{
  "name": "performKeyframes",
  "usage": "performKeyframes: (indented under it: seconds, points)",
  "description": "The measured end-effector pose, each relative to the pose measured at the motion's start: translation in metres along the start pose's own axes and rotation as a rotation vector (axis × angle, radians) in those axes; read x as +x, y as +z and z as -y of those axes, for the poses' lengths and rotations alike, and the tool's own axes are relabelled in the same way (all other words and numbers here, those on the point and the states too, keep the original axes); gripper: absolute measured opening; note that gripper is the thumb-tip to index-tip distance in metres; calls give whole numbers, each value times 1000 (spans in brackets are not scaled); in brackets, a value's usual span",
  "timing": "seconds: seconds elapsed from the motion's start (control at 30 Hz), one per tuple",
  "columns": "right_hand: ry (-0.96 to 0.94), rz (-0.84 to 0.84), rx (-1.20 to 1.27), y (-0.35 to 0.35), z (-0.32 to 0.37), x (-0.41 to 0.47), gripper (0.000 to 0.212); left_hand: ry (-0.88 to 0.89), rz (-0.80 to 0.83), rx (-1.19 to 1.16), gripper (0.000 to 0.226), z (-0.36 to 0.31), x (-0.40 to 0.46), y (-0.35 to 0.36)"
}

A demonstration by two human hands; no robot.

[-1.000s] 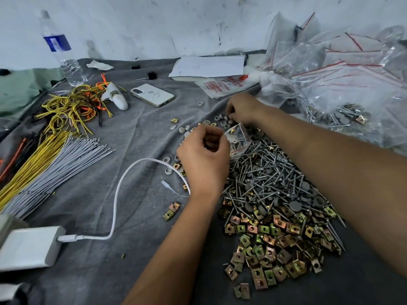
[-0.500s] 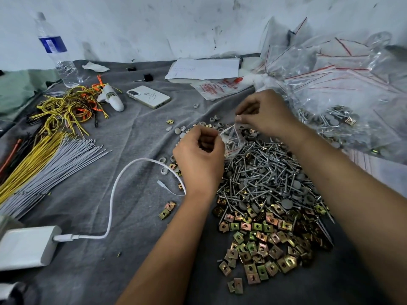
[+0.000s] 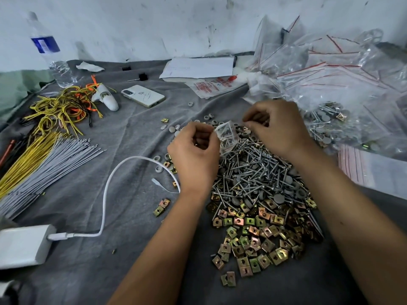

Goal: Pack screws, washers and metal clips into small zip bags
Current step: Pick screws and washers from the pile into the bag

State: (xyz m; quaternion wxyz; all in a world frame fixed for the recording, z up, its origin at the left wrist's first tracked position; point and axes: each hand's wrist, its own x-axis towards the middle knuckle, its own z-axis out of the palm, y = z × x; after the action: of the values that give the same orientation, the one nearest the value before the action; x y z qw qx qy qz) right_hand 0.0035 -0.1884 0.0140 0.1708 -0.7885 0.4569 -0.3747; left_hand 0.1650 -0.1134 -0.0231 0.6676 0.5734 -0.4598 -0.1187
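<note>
A small clear zip bag with screws inside hangs between my hands above the pile. My left hand grips its left edge with curled fingers. My right hand pinches something small at the bag's right top corner; I cannot tell what. Below them lies a heap of silver screws mixed with grey round washers. Nearer me spreads a pile of gold and green square metal clips. Loose grey washers lie scattered behind my left hand.
Filled and empty red-striped zip bags are heaped at the right. A phone, a water bottle, yellow and grey wire bundles, and a white charger with its cable lie left on the grey cloth.
My right hand came back from the loose washers behind the pile to the bag's top right corner. My left hand kept its grip on the bag.
</note>
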Motion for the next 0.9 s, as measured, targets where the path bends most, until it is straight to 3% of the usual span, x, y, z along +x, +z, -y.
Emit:
performKeyframes:
  seconds: [0.13,0.2,0.5,0.6,0.73,0.9]
  points:
    - [32,345,-326,10,-23,19,38,-8,0,-17,23,0,0,0]
    - [26,412,-345,14,-25,28,39,-15,-3,-30,23,1,0,0]
    - [67,373,-312,12,-33,30,14,-38,-65,-90,18,2,1,-1]
    - [96,345,-292,5,-33,26,37,-56,-120,-123,14,2,3,-2]
    - [92,459,-357,-6,-33,24,7,-71,-217,-167,15,1,5,-4]
    - [101,408,-336,-11,-33,18,10,-60,-316,-207,13,-2,7,-5]
